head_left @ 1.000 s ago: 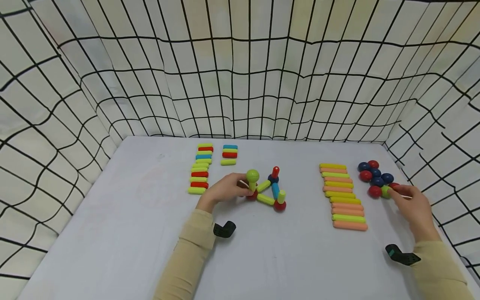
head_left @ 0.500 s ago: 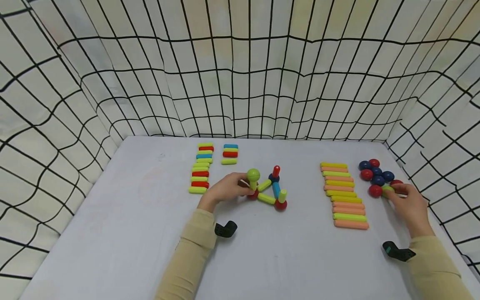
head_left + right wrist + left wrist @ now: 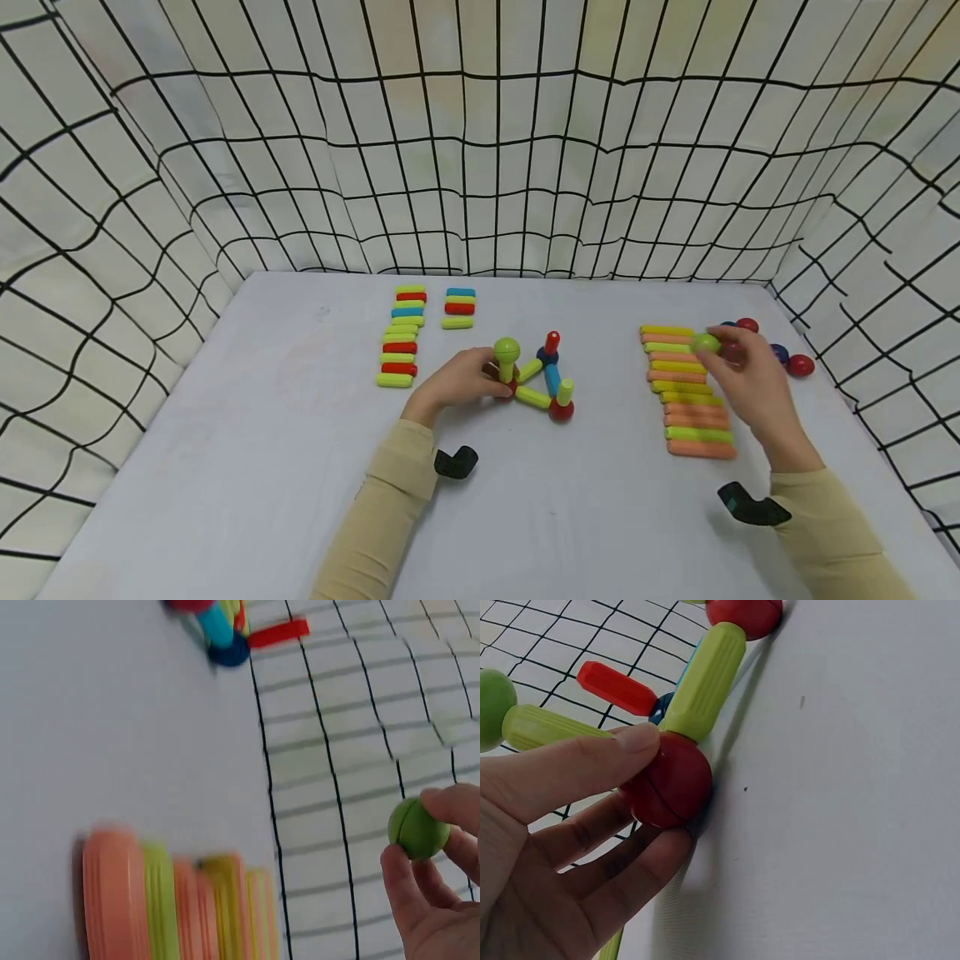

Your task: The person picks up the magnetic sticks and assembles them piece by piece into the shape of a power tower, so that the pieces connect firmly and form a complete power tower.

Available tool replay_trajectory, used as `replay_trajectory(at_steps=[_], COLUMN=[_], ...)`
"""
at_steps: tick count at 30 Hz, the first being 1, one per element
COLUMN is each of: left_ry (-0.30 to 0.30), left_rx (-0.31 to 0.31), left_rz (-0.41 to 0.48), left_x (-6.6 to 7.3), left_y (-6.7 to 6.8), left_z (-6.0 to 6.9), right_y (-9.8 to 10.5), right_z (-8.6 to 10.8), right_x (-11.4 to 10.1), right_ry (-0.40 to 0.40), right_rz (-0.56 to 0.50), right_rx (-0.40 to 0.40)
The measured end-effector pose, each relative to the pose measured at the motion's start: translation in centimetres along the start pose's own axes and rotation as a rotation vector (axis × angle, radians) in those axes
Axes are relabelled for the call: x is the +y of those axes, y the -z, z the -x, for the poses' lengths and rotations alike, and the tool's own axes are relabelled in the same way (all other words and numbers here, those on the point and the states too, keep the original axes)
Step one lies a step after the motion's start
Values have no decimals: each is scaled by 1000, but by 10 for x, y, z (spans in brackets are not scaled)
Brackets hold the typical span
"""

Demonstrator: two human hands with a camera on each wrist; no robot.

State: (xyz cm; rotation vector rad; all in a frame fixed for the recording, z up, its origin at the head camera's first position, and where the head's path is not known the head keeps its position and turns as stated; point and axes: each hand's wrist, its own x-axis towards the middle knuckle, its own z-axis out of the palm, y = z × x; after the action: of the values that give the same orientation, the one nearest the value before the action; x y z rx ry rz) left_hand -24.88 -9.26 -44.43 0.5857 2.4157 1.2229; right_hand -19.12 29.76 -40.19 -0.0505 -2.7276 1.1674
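A triangular frame of sticks and balls stands mid-table, with two red balls and one dark blue ball (image 3: 548,357) at its corners. My left hand (image 3: 463,379) grips the near-left red ball (image 3: 676,784), thumb on one side and fingers on the other. From that ball rises a green stick topped by a green ball (image 3: 506,349). A red stick (image 3: 552,341) and a short green stick (image 3: 566,392) stand upright on the other corners. Above the row of long sticks, my right hand (image 3: 757,387) pinches a loose green ball (image 3: 417,829) between thumb and fingertips.
Long orange, yellow and green sticks (image 3: 701,450) lie in a row at the right. Behind my right hand are red and blue balls (image 3: 801,365), partly hidden. Short coloured sticks (image 3: 395,381) lie in two groups at the left. A black-lined net (image 3: 525,167) surrounds the table.
My right hand has lifted the green ball from the ball cluster and moved it left, over the long sticks. My left hand stays on the frame's red ball.
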Motion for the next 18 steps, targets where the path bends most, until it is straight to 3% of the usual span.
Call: replay_trajectory(at_steps=[3, 7, 12, 18], left_ry=[-16, -21, -22, -11], left_rx=[4, 7, 13, 18], left_rz=[-8, -13, -14, -19], left_x=[-1, -1, 0, 1], left_y=[-1, -2, -4, -4], left_z=[-1, -2, -1, -1], right_y=[-22, -53, -77, -77], right_z=[7, 13, 15, 15], right_x=[-34, -62, -78, -76], right_ry=[110, 171, 226, 219], right_rz=[-141, -258, -263, -274], right_rx=[-190, -374, -437, -457])
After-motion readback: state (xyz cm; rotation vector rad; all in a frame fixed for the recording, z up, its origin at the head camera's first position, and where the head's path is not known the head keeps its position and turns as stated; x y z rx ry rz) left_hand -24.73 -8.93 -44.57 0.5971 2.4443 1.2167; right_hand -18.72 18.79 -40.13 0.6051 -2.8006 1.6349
